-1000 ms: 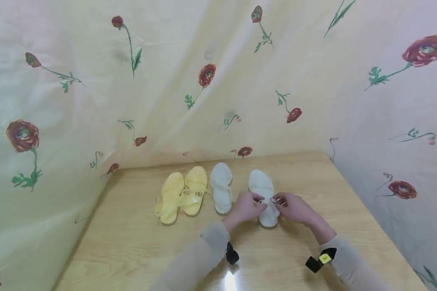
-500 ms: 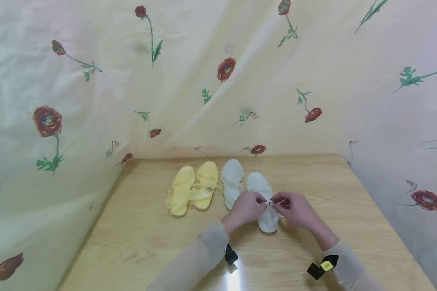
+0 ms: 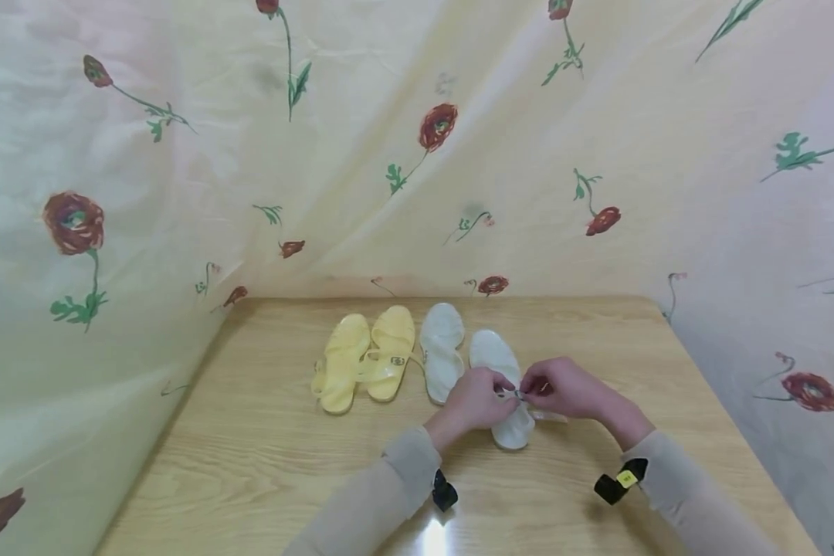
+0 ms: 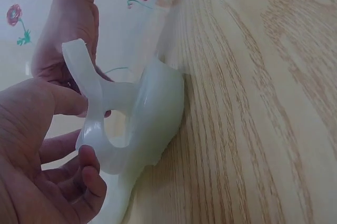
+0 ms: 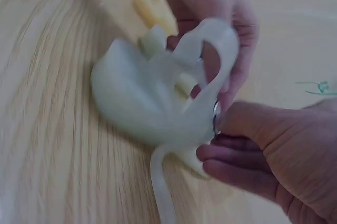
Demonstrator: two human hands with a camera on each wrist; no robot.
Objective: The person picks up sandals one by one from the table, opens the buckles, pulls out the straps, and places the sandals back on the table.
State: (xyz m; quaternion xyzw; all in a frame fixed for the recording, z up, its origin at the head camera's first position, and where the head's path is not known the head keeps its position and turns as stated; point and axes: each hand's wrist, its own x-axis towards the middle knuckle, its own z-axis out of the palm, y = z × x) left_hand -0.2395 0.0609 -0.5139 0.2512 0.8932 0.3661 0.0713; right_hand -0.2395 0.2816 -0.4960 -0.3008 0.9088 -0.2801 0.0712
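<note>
A pale whitish sandal (image 3: 495, 354) lies on the wooden table under both hands. My left hand (image 3: 474, 398) pinches its strap from the left side; in the left wrist view the translucent strap (image 4: 93, 97) rises between the fingers. From the right, my right hand (image 3: 561, 388) pinches a small metal buckle (image 5: 216, 117) at the strap, thumb against fingers. A loose strap end (image 5: 162, 182) hangs down beside the sole in the right wrist view. The fingertips of both hands nearly meet above the sandal, and they partly hide the buckle.
A second whitish sandal (image 3: 442, 347) lies just left of the handled one. Further left are two yellow sandals (image 3: 346, 355) side by side. Flowered cloth (image 3: 361, 154) hangs behind the table (image 3: 264, 463) and along both sides.
The view has shifted. The right hand has drawn slightly to the right, and a strap end now shows out to the right of the sandal, below that hand. Both hands keep their pinch.
</note>
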